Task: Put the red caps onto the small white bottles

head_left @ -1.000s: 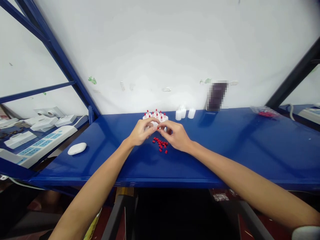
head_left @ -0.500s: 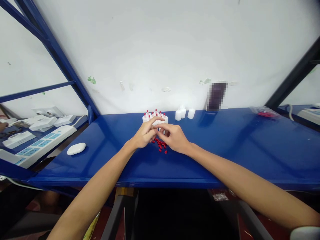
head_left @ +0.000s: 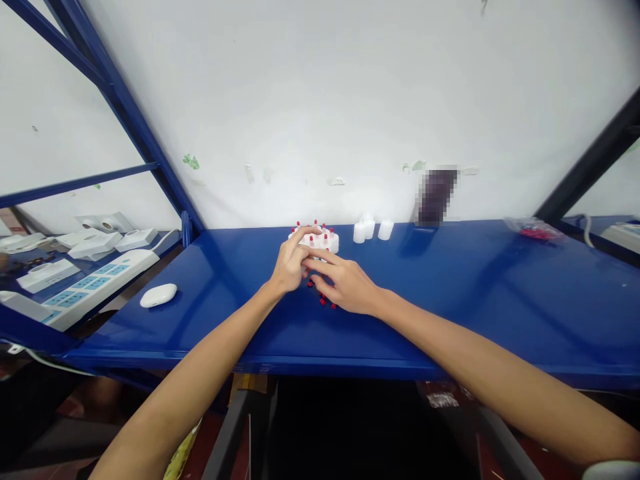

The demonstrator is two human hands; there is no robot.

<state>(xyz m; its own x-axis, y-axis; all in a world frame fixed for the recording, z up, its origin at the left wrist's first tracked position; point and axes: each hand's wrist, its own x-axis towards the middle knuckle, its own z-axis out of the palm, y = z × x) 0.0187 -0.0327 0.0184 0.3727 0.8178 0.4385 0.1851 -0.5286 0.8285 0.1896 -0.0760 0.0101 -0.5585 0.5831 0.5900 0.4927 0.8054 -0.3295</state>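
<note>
The left hand (head_left: 289,265) curls at the blue surface's (head_left: 225,293) middle; whether it grips anything cannot be told. The right hand (head_left: 349,285), thumb parted from fingers, partly covers loose red caps (head_left: 323,301). Red-tipped white bottles (head_left: 329,244) stand toward the far edge.

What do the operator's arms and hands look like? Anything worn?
Left hand and right hand are ungloved; forearms are slim and uncovered, no wristwear visible. A pale edge, probably a sleeve hem, shows by the right elbow.
</note>
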